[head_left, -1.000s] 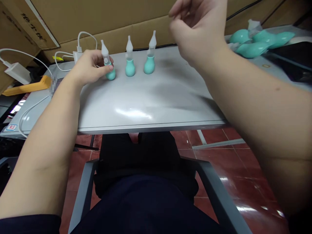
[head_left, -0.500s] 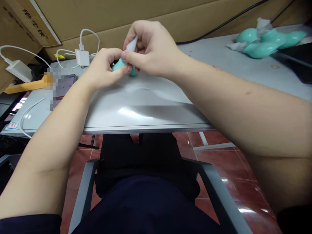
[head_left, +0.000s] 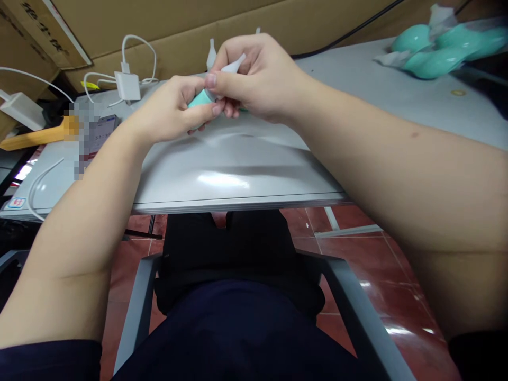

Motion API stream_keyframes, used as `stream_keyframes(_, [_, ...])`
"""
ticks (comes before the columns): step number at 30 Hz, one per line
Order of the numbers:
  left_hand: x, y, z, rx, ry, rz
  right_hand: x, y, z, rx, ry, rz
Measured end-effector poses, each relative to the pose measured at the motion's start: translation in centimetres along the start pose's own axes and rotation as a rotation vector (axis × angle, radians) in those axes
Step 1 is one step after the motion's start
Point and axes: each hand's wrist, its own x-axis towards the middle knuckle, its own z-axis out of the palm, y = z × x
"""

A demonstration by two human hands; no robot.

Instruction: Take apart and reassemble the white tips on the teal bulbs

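Over the back of the desk, my left hand (head_left: 174, 108) is closed round a small teal bulb syringe (head_left: 201, 99), most of it hidden by the fingers. My right hand (head_left: 254, 79) pinches the white tapered nozzle (head_left: 235, 64) at the bulb's end between thumb and fingers. The nozzle tilts up to the right. Behind my right hand stands another white nozzle (head_left: 211, 55), its lower part covered, and a further white tip (head_left: 257, 30) shows above the knuckles.
Several teal bulbs (head_left: 436, 58) with clear wrapping lie at the desk's right. On the left are a white charger (head_left: 127, 85) with cables, a phone (head_left: 101, 135) and a yellow-handled tool (head_left: 35, 138). A cardboard wall (head_left: 170, 32) borders the desk (head_left: 222, 182).
Both hands have turned a little with the bulb syringe, and the nozzle now leans further right. White nozzles have come into sight behind my right hand. The view has shifted slightly.
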Motion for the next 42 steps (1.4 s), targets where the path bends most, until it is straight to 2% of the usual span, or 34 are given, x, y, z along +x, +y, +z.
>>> stream_keyframes(6, [-0.1, 0.4, -0.4, -0.062, -0.038, -0.054, -0.1, 0.4, -0.8, 0.150, -0.104, 0.024])
stream_keyframes(15, [0.2, -0.5, -0.4, -0.208, -0.137, -0.026, -0.6, 0.7, -0.7, 0.198, -0.127, 0.041])
stream_keyframes(23, [0.2, -1.4, 0.0, -0.238, -0.081, -0.023, -1.0, 0.3, -0.1, 0.127, -0.052, 0.101])
stream_keyframes(25, [0.3, -1.7, 0.0, -0.257, -0.065, 0.013, -0.8, -0.2, 0.1, 0.147, 0.016, 0.123])
stream_keyframes(29, [0.6, -2.3, -0.1, -0.281, 0.041, 0.136, -0.5, -1.7, 0.5, 0.184, 0.133, 0.092])
stream_keyframes(32, [0.9, -2.8, -0.5, -0.214, 0.077, 0.191, -0.6, -2.4, 0.5, 0.181, 0.197, 0.075])
stream_keyframes(34, [1.1, -3.4, -0.7, -0.123, 0.087, 0.174, -0.7, -2.5, 0.5, 0.169, 0.227, 0.071])
stream_keyframes(39, [1.5, -5.3, -1.2, 0.009, 0.159, 0.129, -0.8, -1.3, 0.4, 0.108, 0.206, 0.085])
stream_keyframes(42, [1.3, -5.5, -1.4, 0.023, 0.215, 0.073, -0.7, -0.5, 0.5, 0.068, 0.165, 0.111])
